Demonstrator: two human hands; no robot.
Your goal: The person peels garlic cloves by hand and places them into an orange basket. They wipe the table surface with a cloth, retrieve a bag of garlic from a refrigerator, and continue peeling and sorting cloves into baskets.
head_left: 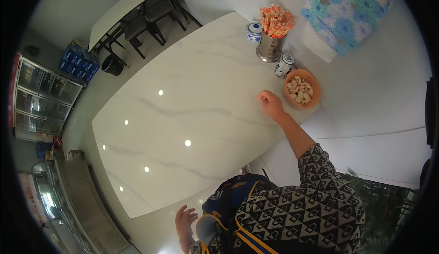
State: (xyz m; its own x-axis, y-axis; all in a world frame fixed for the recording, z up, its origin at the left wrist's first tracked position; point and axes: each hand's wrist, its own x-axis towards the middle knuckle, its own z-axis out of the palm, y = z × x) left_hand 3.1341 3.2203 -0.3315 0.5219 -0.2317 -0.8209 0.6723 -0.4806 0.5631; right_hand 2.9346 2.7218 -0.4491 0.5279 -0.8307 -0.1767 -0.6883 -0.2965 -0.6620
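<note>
My right hand (271, 104) is closed above the marbled white table (206, 89), just left of an orange plastic basket (316, 86). A small pale bit shows at its fingertips, too small to name. Garlic cloves (299, 90), peeled or nearly so, lie in the basket. Away from the table's near edge, low in the picture, my left hand (186, 218) hangs with its fingers loosely bent and apart. Nothing shows in it.
By the wall stand a metal holder (270, 50) of wrapped chopsticks (276, 22) and two blue-and-white lidded jars (254, 31). A flowered plastic bag (345, 14) is on the wall. Another table (123, 7) with dark stools, a bin (112, 65) and glass-door fridges (43, 96) stand beyond.
</note>
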